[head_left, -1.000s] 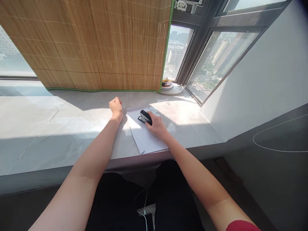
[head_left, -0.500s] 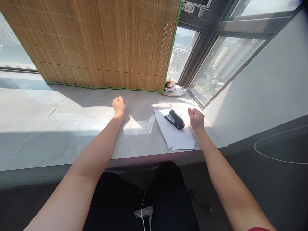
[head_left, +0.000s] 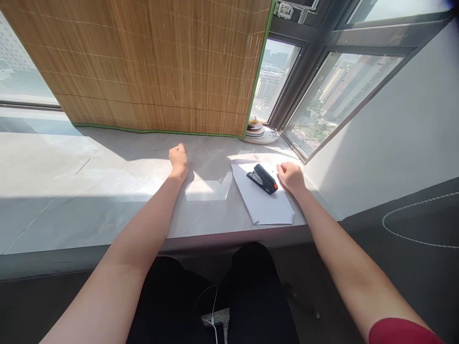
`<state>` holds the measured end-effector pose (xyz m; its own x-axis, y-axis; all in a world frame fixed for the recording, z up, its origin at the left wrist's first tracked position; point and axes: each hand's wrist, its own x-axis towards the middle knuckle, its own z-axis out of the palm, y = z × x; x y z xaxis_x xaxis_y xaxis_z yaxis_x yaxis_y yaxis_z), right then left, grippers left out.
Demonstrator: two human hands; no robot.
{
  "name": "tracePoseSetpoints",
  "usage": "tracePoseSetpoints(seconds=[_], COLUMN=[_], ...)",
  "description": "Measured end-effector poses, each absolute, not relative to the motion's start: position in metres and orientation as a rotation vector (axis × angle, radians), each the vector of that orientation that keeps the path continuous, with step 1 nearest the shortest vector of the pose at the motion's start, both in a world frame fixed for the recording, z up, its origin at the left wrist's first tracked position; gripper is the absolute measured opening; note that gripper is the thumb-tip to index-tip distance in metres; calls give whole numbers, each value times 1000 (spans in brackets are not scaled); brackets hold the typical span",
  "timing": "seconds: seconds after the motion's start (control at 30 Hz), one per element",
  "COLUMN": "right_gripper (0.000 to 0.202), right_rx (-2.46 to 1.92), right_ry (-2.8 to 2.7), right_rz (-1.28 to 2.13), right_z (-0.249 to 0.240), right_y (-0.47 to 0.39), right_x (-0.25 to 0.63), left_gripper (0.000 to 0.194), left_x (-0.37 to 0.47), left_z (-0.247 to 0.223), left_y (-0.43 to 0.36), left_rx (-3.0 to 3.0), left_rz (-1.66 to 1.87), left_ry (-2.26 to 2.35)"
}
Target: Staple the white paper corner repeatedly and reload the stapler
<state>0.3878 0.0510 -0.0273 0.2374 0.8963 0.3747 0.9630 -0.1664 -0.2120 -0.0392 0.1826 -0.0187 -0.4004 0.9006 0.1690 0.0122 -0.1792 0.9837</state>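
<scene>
A black stapler [head_left: 263, 179] with an orange-red end lies on white paper [head_left: 269, 209] near the sill's front edge. My right hand [head_left: 290, 176] is closed in a fist at the paper's right side, just right of the stapler and apart from it. Left of the paper, my left hand [head_left: 178, 157] rests as a fist on the pale sill [head_left: 122, 186], with nothing seen in it. The inner side of each fist is hidden.
A bamboo blind [head_left: 154, 67] with green edging hangs low behind my left hand. Stacked plates [head_left: 261, 135] stand in the window corner. At the right are a white wall [head_left: 390, 129] and a hanging bead cord [head_left: 401, 209]. A cable [head_left: 213, 306] lies between my legs.
My right hand has turned and shifted slightly left towards the stapler, staying closed. My left hand remains still. The view has shifted a little, and more of the red sleeve shows.
</scene>
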Motion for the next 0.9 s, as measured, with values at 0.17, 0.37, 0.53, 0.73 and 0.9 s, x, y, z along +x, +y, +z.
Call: tracePoseSetpoints(seconds=[0.17,0.37,0.53,0.73,0.9], right_gripper=[52,53,56,56,52], right_rx=[-1728,-1800,-1908,-1837,-1727], right_ry=[-2043,-2264,-2265,-2272,-2286], right_rz=[133,239,246,351,355], right_z=[-22,-25,-21,-25,-23], right_y=[107,126,138,164,160], right_x=[365,306,225,114,70], left_gripper=[55,58,60,59,66], left_x=[-42,-42,-73,-130,-133], left_z=[-20,-21,-10,4,1], left_y=[185,188,190,189,191], left_rx=[1063,946,822,713,743], left_rz=[1649,1724,1678,1915,1929], left_ry=[1320,1222,910,646,628])
